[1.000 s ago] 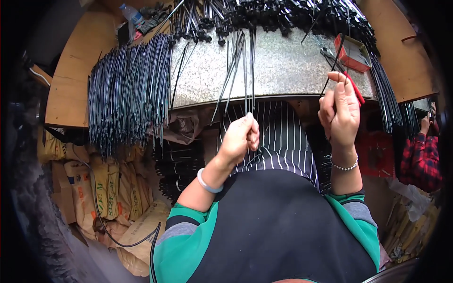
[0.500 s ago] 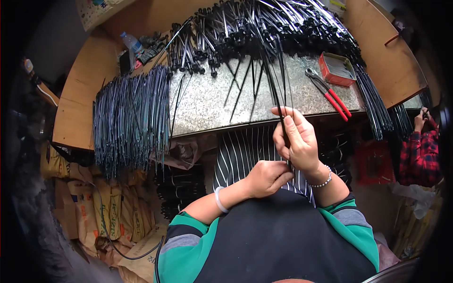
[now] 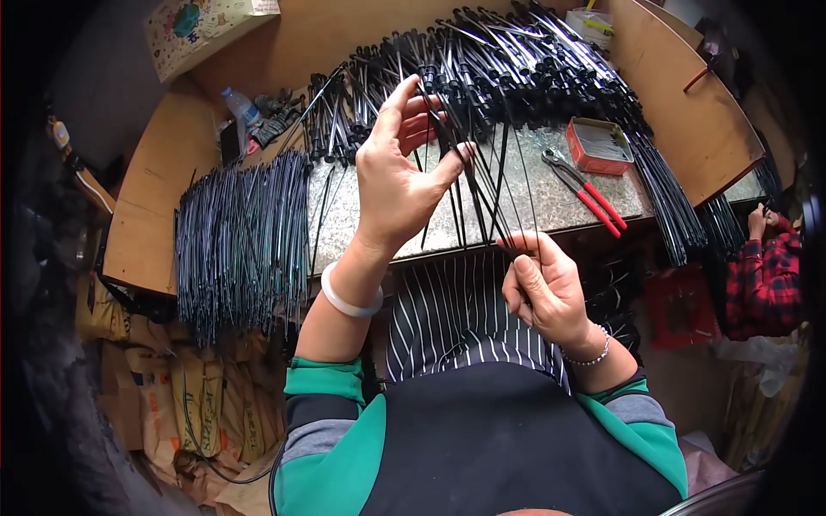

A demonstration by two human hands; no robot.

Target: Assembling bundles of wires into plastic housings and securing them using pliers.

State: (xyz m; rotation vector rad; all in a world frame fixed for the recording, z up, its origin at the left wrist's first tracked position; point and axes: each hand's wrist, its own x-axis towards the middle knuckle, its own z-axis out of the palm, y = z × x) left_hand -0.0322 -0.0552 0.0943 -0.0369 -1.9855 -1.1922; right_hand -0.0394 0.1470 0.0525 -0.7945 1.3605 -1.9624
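My right hand (image 3: 551, 288), with a beaded bracelet at its wrist, pinches several thin black strips (image 3: 495, 225) at their lower ends, just in front of the table edge. The strips fan upward over the speckled metal tabletop (image 3: 344, 228). My left hand (image 3: 391, 185), above a white bangle, is raised over the table with thumb and fingers spread apart. Strips pass close by its fingertips; whether they touch cannot be made out. Beyond it lies a wide heap of black-headed pieces with shiny shafts (image 3: 490, 56).
A thick row of dark strips (image 3: 241, 249) hangs over the table's left edge. On the right lie red-handled pliers (image 3: 602, 213) beside an open red tin (image 3: 601, 159). A water bottle (image 3: 241, 107) stands at back left. Another person's plaid sleeve (image 3: 761, 288) shows far right.
My left hand has left the right hand, risen up and forward, and opened beside the strips. The right hand keeps its pinch. The view has tilted slightly, showing more of the patterned box.
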